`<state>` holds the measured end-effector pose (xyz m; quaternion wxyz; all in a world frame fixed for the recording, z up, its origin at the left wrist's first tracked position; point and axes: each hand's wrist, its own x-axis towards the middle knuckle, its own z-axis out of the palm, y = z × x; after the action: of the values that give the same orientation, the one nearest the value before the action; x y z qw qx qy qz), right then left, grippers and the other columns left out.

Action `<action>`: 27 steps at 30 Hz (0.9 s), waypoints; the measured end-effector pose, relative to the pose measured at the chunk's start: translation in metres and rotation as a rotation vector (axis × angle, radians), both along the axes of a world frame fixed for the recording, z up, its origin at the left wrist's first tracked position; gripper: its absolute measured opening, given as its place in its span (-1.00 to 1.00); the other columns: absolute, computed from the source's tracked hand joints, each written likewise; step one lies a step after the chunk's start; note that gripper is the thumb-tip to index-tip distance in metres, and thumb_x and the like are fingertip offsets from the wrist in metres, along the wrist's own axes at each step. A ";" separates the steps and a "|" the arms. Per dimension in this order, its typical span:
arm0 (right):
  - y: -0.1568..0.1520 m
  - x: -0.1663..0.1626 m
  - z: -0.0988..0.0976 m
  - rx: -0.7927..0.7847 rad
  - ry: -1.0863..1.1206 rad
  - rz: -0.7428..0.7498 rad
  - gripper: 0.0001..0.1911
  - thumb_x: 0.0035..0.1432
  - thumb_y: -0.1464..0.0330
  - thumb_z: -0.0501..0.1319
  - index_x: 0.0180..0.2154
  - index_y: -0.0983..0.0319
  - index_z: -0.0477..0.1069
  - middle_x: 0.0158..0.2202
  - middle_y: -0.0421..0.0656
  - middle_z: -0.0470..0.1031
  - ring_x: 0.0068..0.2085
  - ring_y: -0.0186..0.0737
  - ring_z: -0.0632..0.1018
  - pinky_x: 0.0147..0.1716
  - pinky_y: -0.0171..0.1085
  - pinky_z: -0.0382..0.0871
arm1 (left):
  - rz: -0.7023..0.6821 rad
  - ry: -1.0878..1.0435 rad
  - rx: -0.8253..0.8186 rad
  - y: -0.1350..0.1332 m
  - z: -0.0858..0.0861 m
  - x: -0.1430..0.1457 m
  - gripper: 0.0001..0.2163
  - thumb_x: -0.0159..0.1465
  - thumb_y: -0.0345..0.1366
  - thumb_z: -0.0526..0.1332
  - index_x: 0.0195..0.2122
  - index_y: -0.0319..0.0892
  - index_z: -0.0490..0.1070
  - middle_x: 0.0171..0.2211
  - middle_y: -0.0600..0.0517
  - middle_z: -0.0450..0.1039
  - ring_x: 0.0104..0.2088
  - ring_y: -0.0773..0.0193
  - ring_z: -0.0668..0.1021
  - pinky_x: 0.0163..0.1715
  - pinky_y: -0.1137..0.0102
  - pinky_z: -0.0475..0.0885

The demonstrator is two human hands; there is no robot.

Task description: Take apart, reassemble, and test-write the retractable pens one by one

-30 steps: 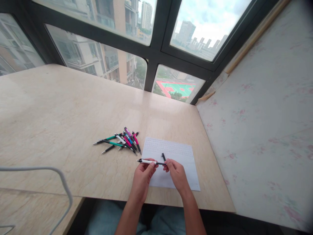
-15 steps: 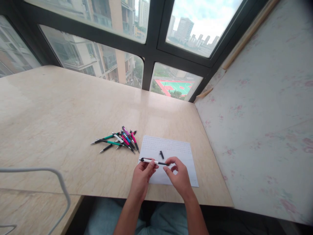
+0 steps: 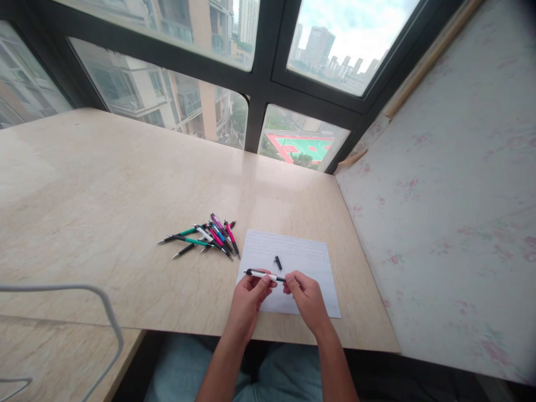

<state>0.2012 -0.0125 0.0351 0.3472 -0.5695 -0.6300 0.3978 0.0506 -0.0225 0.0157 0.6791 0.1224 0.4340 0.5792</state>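
Observation:
A white pen with black ends (image 3: 267, 275) is held level above the sheet of paper (image 3: 310, 298). Thumb and fingers of my left hand (image 3: 251, 296) are closed around its white barrel. My right hand (image 3: 305, 293) pinches the dark end on the right, and its fingers hide the tip. Just beyond the pen, a small black cap-like piece (image 3: 278, 263) lies on the paper. Rows of handwriting cover the upper part of the sheet.
Left of the paper is a loose pile of several pens (image 3: 213, 237) in green, pink, blue, purple and white. A grey cable (image 3: 103, 296) arches over the desk (image 3: 125, 223) at the left. A window (image 3: 251, 123) stands behind and a papered wall (image 3: 439, 223) rises on the right.
My right hand's fingers have closed onto the pen's dark end, where they were looser before. The view has shifted slightly; the pile and the black piece stay where they lay.

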 end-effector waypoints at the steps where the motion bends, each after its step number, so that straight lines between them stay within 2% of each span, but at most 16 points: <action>1: 0.000 0.000 0.000 -0.005 -0.010 0.000 -0.64 0.28 0.19 0.07 -0.48 0.23 0.41 -0.54 -0.20 0.46 -0.46 -0.26 0.48 -0.45 -0.33 0.34 | -0.006 0.005 -0.001 0.000 0.001 0.000 -0.74 0.00 -0.29 0.45 -0.30 -0.26 0.53 -0.38 -0.01 0.55 -0.37 0.31 0.58 -0.33 0.48 0.44; 3: 0.000 -0.001 0.000 0.022 -0.002 -0.016 -0.70 0.24 0.21 0.12 -0.44 0.23 0.43 -0.49 -0.18 0.49 -0.41 -0.23 0.51 -0.42 -0.32 0.36 | 0.004 0.007 -0.005 0.000 0.002 0.000 -0.74 -0.01 -0.29 0.46 -0.30 -0.26 0.54 -0.38 -0.01 0.55 -0.37 0.30 0.58 -0.32 0.47 0.43; 5: 0.000 -0.002 0.000 0.072 0.033 -0.042 -0.82 0.15 0.25 0.21 -0.29 0.22 0.45 -0.32 -0.12 0.54 -0.26 -0.16 0.54 -0.39 -0.32 0.40 | 0.023 -0.003 -0.005 0.000 0.002 0.000 -0.74 -0.01 -0.29 0.46 -0.30 -0.25 0.54 -0.38 0.00 0.55 -0.37 0.31 0.58 -0.31 0.47 0.43; 7: 0.000 -0.002 0.001 0.086 0.057 -0.052 -0.76 0.11 0.26 0.24 -0.17 0.21 0.42 -0.22 -0.09 0.54 -0.18 -0.14 0.54 -0.39 -0.33 0.41 | 0.025 -0.014 0.002 0.000 0.002 -0.001 -0.75 0.00 -0.28 0.46 -0.31 -0.24 0.54 -0.38 0.01 0.55 -0.37 0.32 0.58 -0.31 0.47 0.42; 9: 0.000 -0.002 0.002 0.048 0.041 -0.040 -0.81 0.18 0.23 0.19 -0.25 0.22 0.44 -0.34 -0.13 0.54 -0.30 -0.19 0.54 -0.44 -0.34 0.38 | 0.009 -0.019 0.014 -0.001 0.001 -0.001 -0.75 0.01 -0.28 0.45 -0.30 -0.23 0.54 -0.38 0.01 0.55 -0.36 0.31 0.58 -0.30 0.47 0.42; 12: 0.001 -0.001 0.001 0.005 -0.017 -0.035 -0.64 0.28 0.20 0.08 -0.49 0.22 0.41 -0.57 -0.20 0.45 -0.50 -0.28 0.46 -0.48 -0.34 0.33 | -0.007 -0.015 0.018 -0.001 -0.001 0.000 -0.75 0.01 -0.28 0.45 -0.30 -0.23 0.54 -0.36 -0.01 0.56 -0.35 0.30 0.58 -0.30 0.46 0.41; 13: 0.001 0.000 0.001 0.016 -0.024 -0.043 -0.66 0.26 0.20 0.10 -0.49 0.22 0.42 -0.55 -0.20 0.46 -0.49 -0.27 0.46 -0.48 -0.33 0.33 | -0.006 -0.014 0.016 -0.001 -0.001 -0.001 -0.75 0.00 -0.29 0.45 -0.30 -0.23 0.54 -0.36 -0.01 0.56 -0.35 0.30 0.58 -0.30 0.46 0.41; 16: 0.001 -0.001 0.000 0.079 0.005 -0.065 -0.82 0.16 0.23 0.22 -0.32 0.22 0.46 -0.36 -0.13 0.54 -0.30 -0.19 0.53 -0.40 -0.32 0.39 | 0.010 -0.030 0.006 -0.001 -0.001 0.000 -0.76 0.00 -0.29 0.45 -0.30 -0.22 0.55 -0.38 0.02 0.56 -0.36 0.32 0.58 -0.30 0.47 0.41; 19: 0.000 -0.002 0.000 0.080 0.046 -0.091 -0.75 0.14 0.22 0.24 -0.17 0.21 0.44 -0.27 -0.11 0.54 -0.23 -0.17 0.54 -0.40 -0.33 0.41 | 0.008 -0.055 0.004 -0.001 0.000 0.000 -0.77 0.01 -0.30 0.45 -0.31 -0.22 0.54 -0.38 0.04 0.55 -0.36 0.34 0.58 -0.30 0.47 0.41; 21: 0.001 -0.002 0.001 0.034 0.030 -0.093 -0.75 0.22 0.18 0.16 -0.25 0.22 0.46 -0.38 -0.14 0.53 -0.35 -0.22 0.53 -0.46 -0.34 0.37 | 0.006 -0.062 0.008 -0.001 0.001 0.000 -0.77 0.02 -0.30 0.45 -0.30 -0.22 0.54 -0.37 0.03 0.55 -0.36 0.34 0.58 -0.30 0.48 0.42; 24: 0.002 -0.002 0.002 0.019 -0.042 -0.082 -0.62 0.27 0.16 0.09 -0.47 0.23 0.45 -0.56 -0.19 0.46 -0.49 -0.27 0.46 -0.50 -0.33 0.32 | 0.013 -0.064 -0.003 -0.001 0.002 0.000 -0.75 0.00 -0.30 0.45 -0.29 -0.23 0.54 -0.34 -0.01 0.57 -0.35 0.32 0.59 -0.30 0.48 0.43; 27: 0.002 -0.001 0.003 0.103 -0.051 -0.114 -0.76 0.20 0.21 0.19 -0.39 0.21 0.49 -0.43 -0.15 0.54 -0.39 -0.21 0.51 -0.43 -0.31 0.37 | 0.018 -0.085 -0.006 -0.001 0.002 0.000 -0.74 0.00 -0.31 0.46 -0.29 -0.24 0.53 -0.29 -0.04 0.58 -0.34 0.32 0.59 -0.30 0.49 0.44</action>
<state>0.1998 -0.0108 0.0385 0.3822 -0.5958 -0.6247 0.3297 0.0509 -0.0235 0.0174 0.6921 0.0917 0.4076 0.5886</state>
